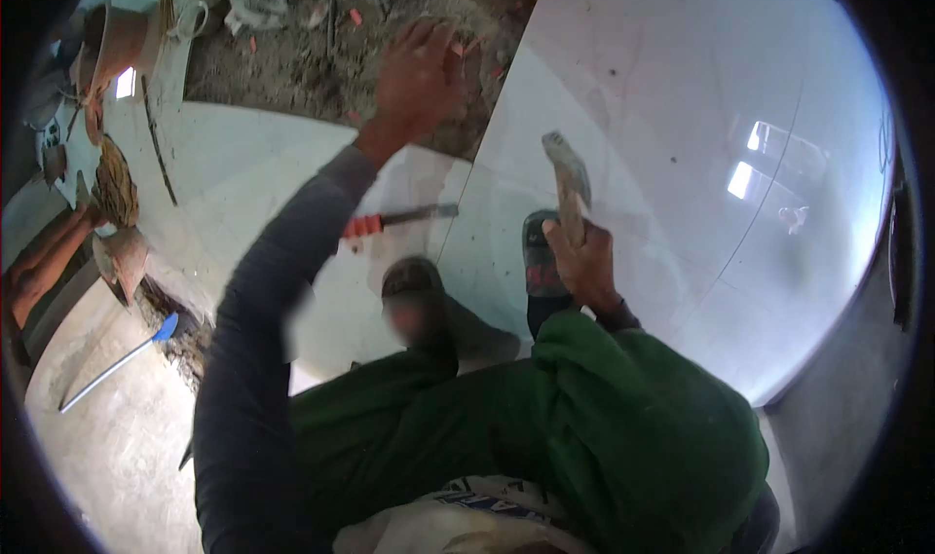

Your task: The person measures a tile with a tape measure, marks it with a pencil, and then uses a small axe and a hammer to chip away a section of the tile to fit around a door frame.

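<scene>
My right hand [587, 264] is closed around the wooden handle of a hammer [568, 169]. The hammer points away from me, its worn, pale head above the white tiles. Over the edge of a bare patch of grey-brown rubble [282, 77], my left hand [419, 79] reaches forward, back up, fingers loosely spread. Small red plastic pieces [471, 46] lie close by it. Whether its fingertips touch one is hard to make out. Between my left forearm and my feet, a tool with a red handle and dark bar [399, 220] lies on the tiles.
Glossy white floor tiles [672, 96] stretch to the right of the rubble. My sandalled feet [542, 262] stand on the tiles. At the left are a thin dark rod [159, 140], brownish buckets or pans [109, 43] and a blue-headed stick [122, 364]. A clear plastic bag [256, 2] lies on the rubble.
</scene>
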